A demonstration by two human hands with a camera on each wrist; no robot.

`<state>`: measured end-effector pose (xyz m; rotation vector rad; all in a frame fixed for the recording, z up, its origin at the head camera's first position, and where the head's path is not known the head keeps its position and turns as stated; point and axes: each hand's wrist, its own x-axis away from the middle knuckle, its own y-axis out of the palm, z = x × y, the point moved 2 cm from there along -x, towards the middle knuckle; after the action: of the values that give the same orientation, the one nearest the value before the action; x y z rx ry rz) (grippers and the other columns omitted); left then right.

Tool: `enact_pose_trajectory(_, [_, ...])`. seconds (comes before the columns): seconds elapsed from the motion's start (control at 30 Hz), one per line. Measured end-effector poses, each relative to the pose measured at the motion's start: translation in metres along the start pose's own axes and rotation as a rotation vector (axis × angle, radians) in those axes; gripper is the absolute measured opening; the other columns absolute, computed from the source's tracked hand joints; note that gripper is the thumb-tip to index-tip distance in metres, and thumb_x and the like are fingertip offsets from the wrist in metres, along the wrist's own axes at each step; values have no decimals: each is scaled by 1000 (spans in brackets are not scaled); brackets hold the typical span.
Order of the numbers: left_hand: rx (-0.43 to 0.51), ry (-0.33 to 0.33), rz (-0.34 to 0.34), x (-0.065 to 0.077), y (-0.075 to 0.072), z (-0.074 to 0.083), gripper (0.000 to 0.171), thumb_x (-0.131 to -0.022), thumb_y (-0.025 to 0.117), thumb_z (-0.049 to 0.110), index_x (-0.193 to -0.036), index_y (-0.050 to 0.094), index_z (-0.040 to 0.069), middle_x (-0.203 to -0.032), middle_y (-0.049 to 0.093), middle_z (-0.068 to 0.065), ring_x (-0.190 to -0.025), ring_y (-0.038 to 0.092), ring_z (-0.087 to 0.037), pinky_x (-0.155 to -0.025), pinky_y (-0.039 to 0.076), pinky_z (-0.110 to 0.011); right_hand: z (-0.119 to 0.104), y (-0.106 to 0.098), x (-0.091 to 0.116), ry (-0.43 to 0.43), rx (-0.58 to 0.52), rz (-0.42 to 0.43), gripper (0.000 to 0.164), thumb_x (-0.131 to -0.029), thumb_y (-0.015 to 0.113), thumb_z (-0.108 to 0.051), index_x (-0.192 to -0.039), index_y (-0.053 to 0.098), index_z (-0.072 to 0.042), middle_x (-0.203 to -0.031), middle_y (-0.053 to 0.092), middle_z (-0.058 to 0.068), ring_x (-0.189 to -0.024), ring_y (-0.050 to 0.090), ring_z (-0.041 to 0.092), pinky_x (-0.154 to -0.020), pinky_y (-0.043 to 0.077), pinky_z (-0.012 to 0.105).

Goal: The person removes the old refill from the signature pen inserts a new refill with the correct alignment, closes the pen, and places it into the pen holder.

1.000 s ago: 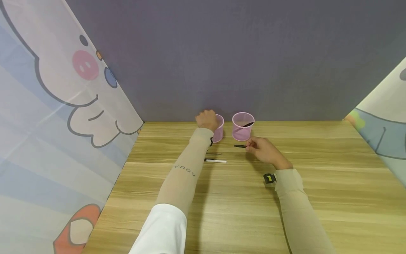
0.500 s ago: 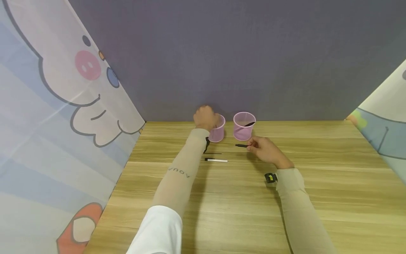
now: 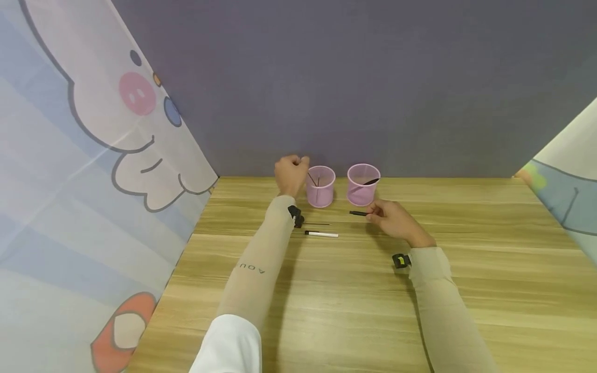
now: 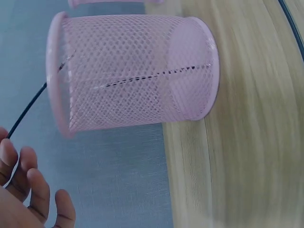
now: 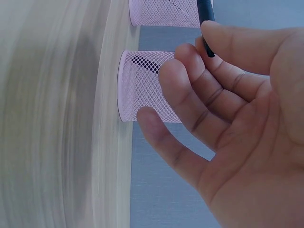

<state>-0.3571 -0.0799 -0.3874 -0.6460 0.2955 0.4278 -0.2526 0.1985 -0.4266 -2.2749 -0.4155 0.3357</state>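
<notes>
My left hand point(image 3: 290, 175) is beside the left pink mesh pen cup point(image 3: 313, 197), pinching a thin dark pen refill point(image 4: 29, 105) between thumb and fingertips. The refill slants, with its lower tip just inside the cup's rim. Another thin dark stick point(image 4: 147, 77) stands inside that cup, seen through the mesh. In front of the right pink mesh cup point(image 3: 360, 198), my right hand point(image 3: 394, 221) pinches a short black pen piece point(image 5: 205, 14) between thumb and forefinger, above the table. Part of the piece is hidden by the fingers. A black pen-like thing point(image 3: 370, 182) leans in the right cup.
On the wooden table point(image 3: 345, 300), in front of the left cup, lie a thin dark rod point(image 3: 318, 224) and a white pen with a black end point(image 3: 322, 234). A grey panel point(image 3: 345, 88) rises behind the cups. A printed cloth point(image 3: 60, 207) hangs at the left.
My left hand has drawn back leftward from over the left cup, and the refill it pinches has come into sight. My right hand stays nearly still with the black piece.
</notes>
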Motion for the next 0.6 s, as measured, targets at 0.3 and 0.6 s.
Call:
enact_pose_trajectory(0.3, [125,-28,134,11,-18,-13,44,-93,52,24,-52,36,21,-51,36,5,-52,32,-14,-54,25,-31,5,-1,0,9,4,-5,10,-99,63,-8,-104,67,-1,-90,71,10,-81,62,18,-75,51,34])
enact_pose_trajectory(0.6, [300,-76,84,36,-35,-44,44,-96,53,20,-52,49,17,-45,35,5,-45,25,-13,-47,22,-29,6,-3,1,5,-1,-6,9,-99,63,-9,-103,67,-2,-88,69,9,-80,59,18,-73,48,33])
